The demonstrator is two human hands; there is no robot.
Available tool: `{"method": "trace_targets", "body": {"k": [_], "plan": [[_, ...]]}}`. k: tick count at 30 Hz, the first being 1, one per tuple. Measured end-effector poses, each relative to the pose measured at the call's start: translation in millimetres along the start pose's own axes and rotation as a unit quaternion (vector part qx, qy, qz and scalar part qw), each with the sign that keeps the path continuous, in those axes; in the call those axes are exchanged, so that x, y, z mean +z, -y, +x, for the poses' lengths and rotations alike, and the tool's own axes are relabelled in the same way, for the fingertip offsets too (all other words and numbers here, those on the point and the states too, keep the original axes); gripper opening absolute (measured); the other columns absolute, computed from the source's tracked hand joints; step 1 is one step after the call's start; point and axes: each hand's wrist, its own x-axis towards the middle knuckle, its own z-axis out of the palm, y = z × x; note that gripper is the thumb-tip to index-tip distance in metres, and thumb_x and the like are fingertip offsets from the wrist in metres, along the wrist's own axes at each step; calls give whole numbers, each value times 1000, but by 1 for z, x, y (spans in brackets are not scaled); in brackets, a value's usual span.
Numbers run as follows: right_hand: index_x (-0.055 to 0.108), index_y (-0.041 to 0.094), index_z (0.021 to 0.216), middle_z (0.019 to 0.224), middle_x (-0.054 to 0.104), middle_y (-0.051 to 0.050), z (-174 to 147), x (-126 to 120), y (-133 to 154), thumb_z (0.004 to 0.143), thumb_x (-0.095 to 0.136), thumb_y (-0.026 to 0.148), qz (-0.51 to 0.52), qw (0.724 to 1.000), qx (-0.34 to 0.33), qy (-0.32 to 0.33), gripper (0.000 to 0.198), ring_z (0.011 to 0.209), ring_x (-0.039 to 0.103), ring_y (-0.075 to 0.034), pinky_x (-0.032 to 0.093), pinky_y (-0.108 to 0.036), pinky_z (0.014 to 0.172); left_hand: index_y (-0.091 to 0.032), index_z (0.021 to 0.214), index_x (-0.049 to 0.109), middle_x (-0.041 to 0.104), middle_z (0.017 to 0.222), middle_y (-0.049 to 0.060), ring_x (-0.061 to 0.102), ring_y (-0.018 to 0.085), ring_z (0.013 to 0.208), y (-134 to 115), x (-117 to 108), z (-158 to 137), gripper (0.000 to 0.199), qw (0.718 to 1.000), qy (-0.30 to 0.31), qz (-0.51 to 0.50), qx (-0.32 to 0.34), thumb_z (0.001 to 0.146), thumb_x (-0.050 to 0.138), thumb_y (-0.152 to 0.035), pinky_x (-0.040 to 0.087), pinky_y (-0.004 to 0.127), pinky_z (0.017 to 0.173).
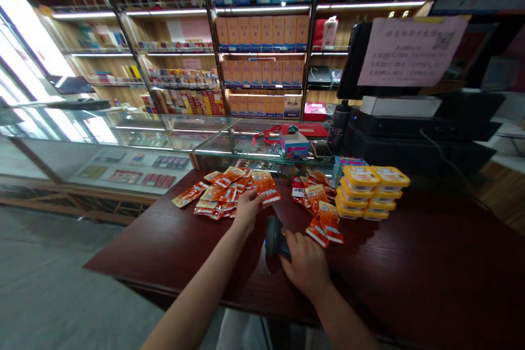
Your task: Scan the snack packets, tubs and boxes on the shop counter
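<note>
My left hand (247, 210) is closed on the lower left edge of an orange snack packet (266, 186), raised at the right side of a loose pile of similar packets (221, 194). In my right hand (307, 262) is a dark handheld barcode scanner (274, 236), its head pointing left, just over the table. Fingers wrap its handle, and part of the grip is hidden. Beyond my right hand lies a second group of orange packets (322, 210), with two of them nearest to me.
Yellow-lidded tubs (365, 191) stand stacked right of the packets. The dark red table (172, 246) meets a glass display counter (164, 131). A small candy box (295, 145), black bottle (339, 123) and monitor with a pink paper sign (410, 52) stand behind. A cable (441, 156) hangs at right.
</note>
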Motion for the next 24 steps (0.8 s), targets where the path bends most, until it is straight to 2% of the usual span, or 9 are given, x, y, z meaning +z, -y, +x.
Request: {"method": "trace_targets", "body": {"k": [2, 5, 9, 13, 15, 18, 21, 24], "plan": [[55, 16, 119, 95, 63, -9, -1, 2, -1, 81, 61, 28, 4, 1000, 0, -9, 41, 88, 58, -27, 42, -37, 76, -13, 68, 60, 65, 67, 3, 63, 13, 63, -2, 22, 9, 27, 997, 42, -22, -54, 56, 80, -26, 54, 25, 61], [55, 16, 120, 96, 63, -9, 0, 5, -1, 78, 63, 27, 11, 1000, 1, -13, 44, 89, 58, -27, 43, -38, 77, -12, 70, 62, 65, 65, 4, 64, 14, 61, 1, 58, 26, 25, 988, 97, -2, -117, 56, 81, -18, 55, 26, 61], [55, 16, 119, 95, 63, -10, 0, 2, -1, 77, 65, 27, 3, 1000, 2, -13, 45, 88, 58, -26, 44, -38, 77, -10, 67, 62, 63, 61, 2, 62, 12, 54, 12, 105, 51, 20, 978, 157, 61, -122, 58, 79, -14, 54, 27, 60], [57, 17, 116, 93, 63, -9, 2, -2, 0, 78, 63, 26, 7, 1000, 4, 2, 40, 86, 58, -25, 45, -36, 75, -9, 64, 63, 61, 57, 2, 60, 11, 53, 26, 138, 69, 12, 975, 174, 79, -117, 62, 74, -8, 53, 27, 61], [57, 17, 116, 93, 63, -9, 2, -4, 0, 78, 63, 25, 14, 1000, 12, 7, 40, 87, 59, -26, 45, -36, 75, -9, 65, 63, 59, 54, 1, 58, 10, 51, 30, 142, 72, 10, 975, 171, 88, -114, 63, 73, -8, 52, 27, 60], [57, 17, 118, 94, 63, -9, 2, -5, 1, 77, 63, 24, 19, 1000, 12, 8, 41, 89, 59, -26, 45, -37, 77, -10, 73, 66, 59, 54, 0, 57, 10, 51, 32, 134, 69, 12, 976, 165, 95, -107, 64, 73, -12, 51, 25, 58], [55, 16, 119, 96, 63, -9, 0, -4, 0, 78, 63, 25, 19, 1000, 3, 5, 43, 91, 59, -26, 44, -36, 79, -10, 82, 67, 64, 63, 3, 60, 11, 57, 28, 112, 63, 16, 977, 156, 109, -94, 67, 70, -15, 52, 25, 58], [55, 15, 119, 97, 64, -10, -2, -2, -1, 80, 61, 24, 18, 1000, 9, 4, 41, 91, 59, -26, 44, -37, 80, -11, 86, 68, 68, 73, 6, 62, 13, 61, 22, 83, 61, 15, 970, 110, 215, -32, 73, 62, -15, 53, 28, 61]]}}
